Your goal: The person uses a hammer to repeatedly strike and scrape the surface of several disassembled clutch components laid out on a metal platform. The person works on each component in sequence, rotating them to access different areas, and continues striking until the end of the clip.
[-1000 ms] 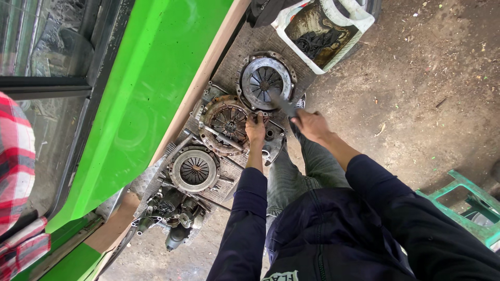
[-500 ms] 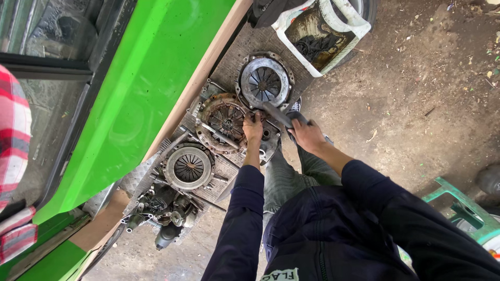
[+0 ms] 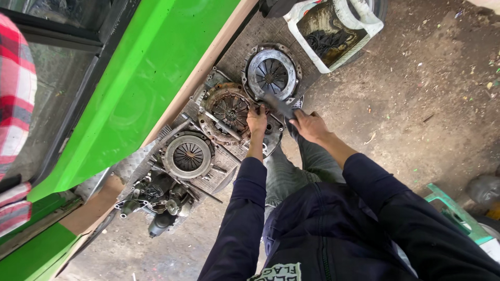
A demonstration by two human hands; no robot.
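Observation:
My left hand point(image 3: 256, 120) rests its fingers on the edge of a rusty clutch pressure plate point(image 3: 227, 110) lying on a ribbed metal sheet point(image 3: 208, 179) on the ground. My right hand point(image 3: 308, 125) grips a dark metal tool point(image 3: 277, 104), blurred, whose end points over the gap between the rusty plate and a cleaner grey pressure plate point(image 3: 272, 74) above it. A third round clutch plate point(image 3: 186, 155) lies lower left. Both my arms are in dark blue sleeves.
A bright green vehicle panel point(image 3: 130, 88) runs along the left. A cut white container point(image 3: 333, 31) holds dark oily parts. Greasy engine parts point(image 3: 156, 200) lie lower left. A green stool point(image 3: 450, 205) stands at right. Another person's red plaid sleeve point(image 3: 13, 104) shows far left.
My right hand with the tool shifts slightly near the plates. My left hand stays on the rusty plate. The view drifts a little.

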